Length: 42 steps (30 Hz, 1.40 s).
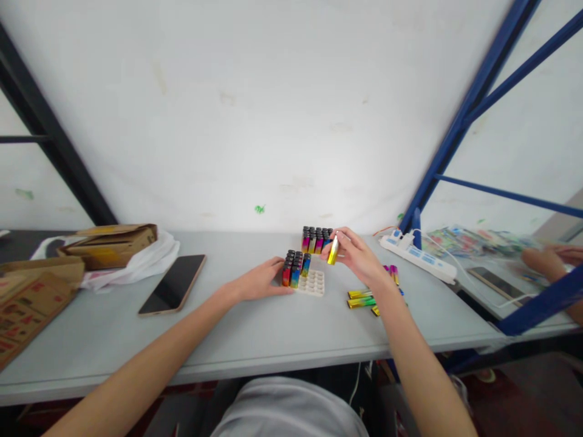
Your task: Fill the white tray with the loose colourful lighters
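My left hand (262,281) rests on the table with its fingers spread around the left side of a white tray (314,284). Several upright lighters with black tops (295,270) fill the tray's left part; round empty slots show at its right. Above and right of the tray, my right hand (353,252) pinches a shiny yellow lighter (333,250), held tilted in the air. Behind that hand stands a second group of upright lighters (314,241), partly hidden. Loose shiny lighters (361,301) lie on the table beneath my right forearm.
A phone (173,285) lies at the left, beside cardboard boxes (112,246) and a white plastic bag (159,258). A white power strip (416,258) with cables is at the right, near a blue frame post (449,152). Another person's hands (549,261) are at the far right.
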Available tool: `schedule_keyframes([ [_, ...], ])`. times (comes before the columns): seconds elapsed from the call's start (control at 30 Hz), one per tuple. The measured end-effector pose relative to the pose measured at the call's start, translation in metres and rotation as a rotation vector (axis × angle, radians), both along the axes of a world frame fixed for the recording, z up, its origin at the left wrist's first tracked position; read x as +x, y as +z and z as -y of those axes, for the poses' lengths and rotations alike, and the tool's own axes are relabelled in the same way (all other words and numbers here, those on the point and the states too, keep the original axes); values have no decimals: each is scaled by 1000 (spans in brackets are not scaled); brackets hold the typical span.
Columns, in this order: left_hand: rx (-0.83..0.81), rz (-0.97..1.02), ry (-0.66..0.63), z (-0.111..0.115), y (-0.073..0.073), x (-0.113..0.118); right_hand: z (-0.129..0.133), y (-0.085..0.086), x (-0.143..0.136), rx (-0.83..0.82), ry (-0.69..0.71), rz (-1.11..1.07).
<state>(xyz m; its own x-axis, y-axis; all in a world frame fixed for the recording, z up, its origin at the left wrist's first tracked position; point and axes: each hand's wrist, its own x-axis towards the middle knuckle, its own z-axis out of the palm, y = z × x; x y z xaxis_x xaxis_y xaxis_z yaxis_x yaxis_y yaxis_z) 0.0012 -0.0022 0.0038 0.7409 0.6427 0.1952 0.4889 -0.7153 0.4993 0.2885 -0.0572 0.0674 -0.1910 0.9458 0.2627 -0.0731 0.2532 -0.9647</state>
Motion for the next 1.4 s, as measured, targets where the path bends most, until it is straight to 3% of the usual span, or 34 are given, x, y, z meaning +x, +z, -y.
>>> schedule_keyframes([
  [0.17, -6, 10, -7, 0, -1, 0, -5, -11, -33, -56, 9, -52],
  [0.4, -4, 4, -7, -1, -3, 1, -11, -24, -50, -325, -257, 52],
  [0.5, -6, -10, -4, -1, -3, 1, -8, -22, -51, -356, -278, 68],
  [0.83, -14, -3, 0, 0, -2, 1, -7, -23, -51, -319, -194, 32],
  [1.23, -9, -4, -2, -1, -2, 1, -11, -29, -51, -282, -225, 97],
  [1.4, 6, 16, -16, -2, -3, -1, -20, -34, -43, -114, -198, 188],
])
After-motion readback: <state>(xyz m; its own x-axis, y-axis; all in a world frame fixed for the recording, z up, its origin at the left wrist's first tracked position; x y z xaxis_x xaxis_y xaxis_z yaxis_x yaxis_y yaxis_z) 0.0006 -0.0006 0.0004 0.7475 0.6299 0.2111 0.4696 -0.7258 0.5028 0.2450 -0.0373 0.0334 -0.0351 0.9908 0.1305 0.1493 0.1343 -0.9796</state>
